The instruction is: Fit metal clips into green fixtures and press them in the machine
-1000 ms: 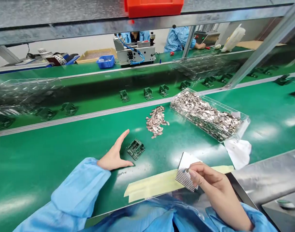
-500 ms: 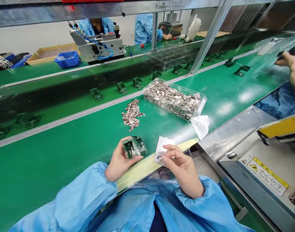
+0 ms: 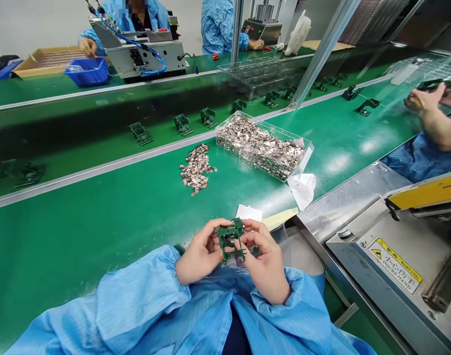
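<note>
Close to my body, a dark green plastic frame (image 3: 231,240) is gripped between both hands. My left hand (image 3: 201,254) closes on its left side, with fingers and thumb along the edge. The fingers of my right hand (image 3: 264,256) are bent against its right side, the thumb reaching to the opening in the middle. Whether a small piece sits under that thumb is hidden. Just beyond the hands lies a white ribbed card (image 3: 248,212) on the green table. Farther off is a loose pile of small metal pieces (image 3: 196,169).
A clear plastic box (image 3: 262,145) full of small metal pieces stands beyond, a white scrap (image 3: 302,191) by its corner. Several green frames (image 3: 183,124) line the far strip. At right are a machine with a warning label (image 3: 395,265) and a co-worker's hands (image 3: 432,106).
My right hand has left the ribbed card and come to the green frame, which moved right and nearer my body and turned. The card now lies on the table.
</note>
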Demonstrator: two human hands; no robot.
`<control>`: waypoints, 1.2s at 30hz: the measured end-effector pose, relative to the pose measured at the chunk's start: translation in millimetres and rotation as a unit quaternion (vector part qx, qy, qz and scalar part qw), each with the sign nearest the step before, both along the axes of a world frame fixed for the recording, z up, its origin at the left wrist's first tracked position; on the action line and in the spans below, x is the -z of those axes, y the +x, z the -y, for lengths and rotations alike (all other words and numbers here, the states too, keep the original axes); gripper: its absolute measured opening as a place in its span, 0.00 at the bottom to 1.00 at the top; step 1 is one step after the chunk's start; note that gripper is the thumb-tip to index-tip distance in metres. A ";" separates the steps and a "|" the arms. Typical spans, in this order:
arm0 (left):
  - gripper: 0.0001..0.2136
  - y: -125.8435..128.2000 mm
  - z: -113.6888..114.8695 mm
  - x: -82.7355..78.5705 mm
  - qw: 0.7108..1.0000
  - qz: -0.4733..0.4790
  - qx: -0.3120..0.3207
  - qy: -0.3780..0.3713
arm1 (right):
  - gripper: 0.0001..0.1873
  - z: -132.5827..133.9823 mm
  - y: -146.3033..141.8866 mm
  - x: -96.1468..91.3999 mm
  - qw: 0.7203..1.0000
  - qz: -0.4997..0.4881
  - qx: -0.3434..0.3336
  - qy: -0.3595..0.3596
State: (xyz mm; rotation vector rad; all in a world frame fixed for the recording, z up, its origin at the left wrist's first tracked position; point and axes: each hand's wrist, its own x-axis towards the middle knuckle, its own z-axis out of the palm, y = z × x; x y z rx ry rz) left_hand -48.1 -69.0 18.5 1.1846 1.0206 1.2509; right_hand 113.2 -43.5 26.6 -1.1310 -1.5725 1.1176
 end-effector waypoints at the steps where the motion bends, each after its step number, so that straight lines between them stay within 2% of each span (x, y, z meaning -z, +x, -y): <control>1: 0.18 -0.2 0.8 1.1 1.000 -0.006 0.005 0.000 | 0.06 0.2 -0.1 0.5 1.000 -0.001 0.002 0.001; 8: 0.14 -1.6 5.9 11.2 0.995 -0.100 -0.020 0.021 | 0.06 2.5 -1.2 6.0 1.000 -0.007 0.014 0.000; 14: 0.16 2.9 10.5 14.3 0.995 -0.088 -0.046 -0.026 | 0.07 4.5 -3.3 8.0 0.991 -0.092 -0.004 -0.101; 21: 0.15 5.0 12.9 10.3 0.994 -0.086 -0.057 -0.043 | 0.11 4.1 -7.9 2.7 0.979 -0.154 0.007 -0.132; 33: 0.14 10.6 17.5 3.2 0.992 -0.106 -0.039 -0.050 | 0.15 13.9 -5.9 4.2 0.973 -0.155 0.022 -0.170; 36: 0.14 12.8 20.1 1.3 0.992 -0.117 -0.016 -0.052 | 0.16 18.3 3.2 3.8 0.972 -0.164 0.013 -0.167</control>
